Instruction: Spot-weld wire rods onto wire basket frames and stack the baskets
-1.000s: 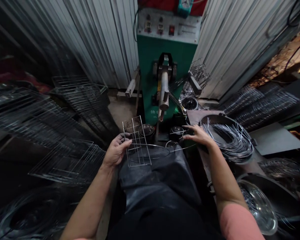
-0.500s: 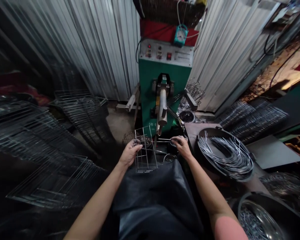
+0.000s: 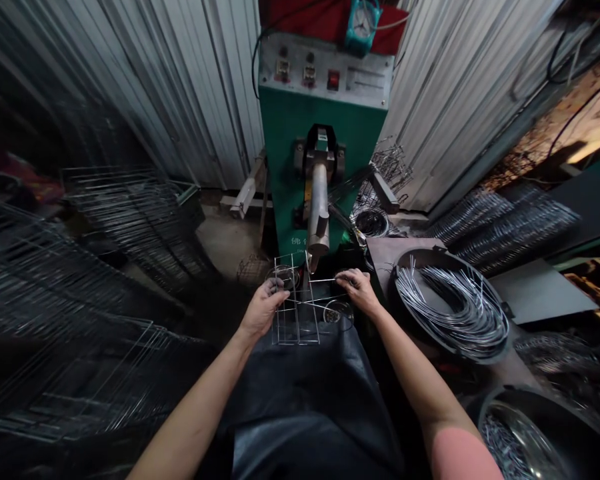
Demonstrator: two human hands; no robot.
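My left hand (image 3: 266, 305) is closed on the left side of a small wire frame (image 3: 297, 343), which stands over my lap just below the machine's metal arm (image 3: 319, 207). Between the fingers of my right hand (image 3: 356, 288) is a thin wire piece (image 3: 324, 281). Its left end reaches the right side of the frame, under the tip of the metal arm; whether they touch is hard to tell. Behind these stands the green machine (image 3: 280, 147).
On the right, a round tray (image 3: 450, 352) holds curved wires, and a bowl (image 3: 535, 433) of small metal pieces sits nearer. Wire racks (image 3: 125, 207) are stacked on the left. A teal clock (image 3: 363, 27) hangs above the machine. A dark cover lies over my lap.
The wire frame has shifted slightly right, and the wire piece in my right hand has come left to its edge. The view has moved closer to the machine.
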